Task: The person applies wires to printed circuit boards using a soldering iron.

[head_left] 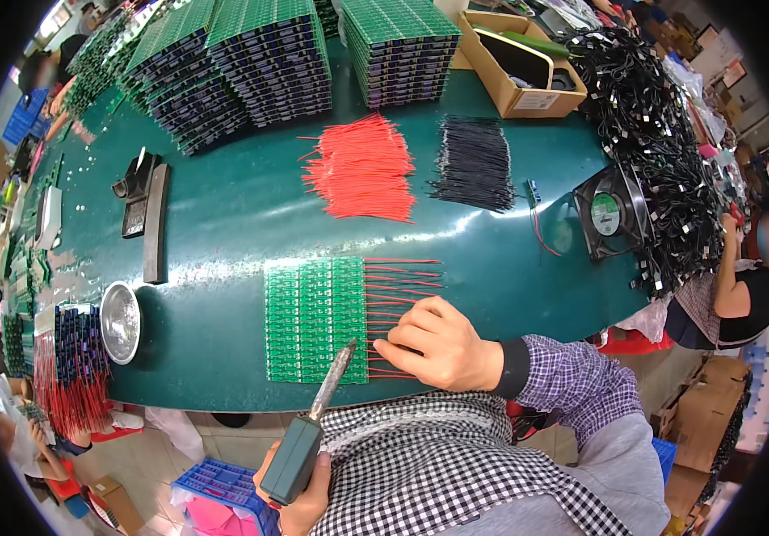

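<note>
My left hand [299, 500] grips the dark green handle of a soldering iron [331, 384], low in front of my apron. The iron's tip is over the right part of a green circuit board panel [313, 313]; whether it touches cannot be told. Red and dark wires [402, 271] stick out in a row from the panel's right edge. My right hand [438, 344] is closed at that edge, its fingertips pinched on a wire whose end they partly hide. Beyond the panel lie a pile of red wires [362, 170] and a pile of black wires [474, 165].
Tall stacks of green boards [268, 62] stand at the back. A cardboard box [527, 98], a fan [612, 213] and heaped black cables [643, 116] are on the right. On the left are a metal bowl [121, 322], a dark bar [155, 223] and wired boards [71, 357]. People sit nearby.
</note>
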{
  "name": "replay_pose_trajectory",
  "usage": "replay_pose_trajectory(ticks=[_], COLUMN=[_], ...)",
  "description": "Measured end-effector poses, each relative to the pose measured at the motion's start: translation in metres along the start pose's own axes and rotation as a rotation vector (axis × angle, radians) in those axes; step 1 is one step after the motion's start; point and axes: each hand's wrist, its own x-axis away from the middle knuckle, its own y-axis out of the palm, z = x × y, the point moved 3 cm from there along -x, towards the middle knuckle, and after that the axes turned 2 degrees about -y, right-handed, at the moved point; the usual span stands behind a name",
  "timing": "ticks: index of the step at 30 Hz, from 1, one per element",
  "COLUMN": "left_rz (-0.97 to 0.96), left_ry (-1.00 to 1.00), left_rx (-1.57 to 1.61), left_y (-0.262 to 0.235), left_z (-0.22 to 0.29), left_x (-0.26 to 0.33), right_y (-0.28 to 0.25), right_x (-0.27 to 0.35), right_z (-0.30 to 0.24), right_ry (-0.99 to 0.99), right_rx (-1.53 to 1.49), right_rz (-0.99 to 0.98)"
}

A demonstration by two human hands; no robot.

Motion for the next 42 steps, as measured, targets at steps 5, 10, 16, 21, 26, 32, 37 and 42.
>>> replay_pose_trajectory(ticks=[5, 10, 16, 21, 26, 32, 37, 42], left_rz=[0.176, 0.397, 0.358, 0.14, 0.15, 0.149, 0.187, 0.336], left_ry=[-0.091, -0.048, -0.105, -0.14, -0.148, -0.184, -0.175, -0.329], left_rx=[0.03, 0.112, 0.131, 0.17, 0.186, 0.229, 0.239, 0.359], left_y=[0.019, 0.024, 0.024, 0.015, 0.017, 0.018, 0.02, 0.025], left_z=[-0.015, -0.007, -0.009, -0.011, -0.014, -0.015, -0.02, -0.033], left_x=[0.017, 0.021, 0.023, 0.008, 0.01, 0.012, 0.017, 0.029], right_y=[0.003, 0.004, 0.005, 0.004, 0.005, 0.005, 0.005, 0.004], right_x=[-0.001, 0.0, -0.001, 0.001, 0.0, 0.001, 0.0, 0.0], right_z=[0.001, 0.001, 0.0, 0.0, 0.001, 0.0, 0.0, 0.0], right_ry=[-0.005, -0.008, 0.013, 0.011, 0.01, 0.011, -0.012, 0.008], right_rx=[0.002, -0.002, -0.014, -0.001, 0.005, 0.002, 0.02, 0.005], right_rz=[0.004, 0.01, -0.032, -0.022, -0.033, -0.038, 0.022, -0.033])
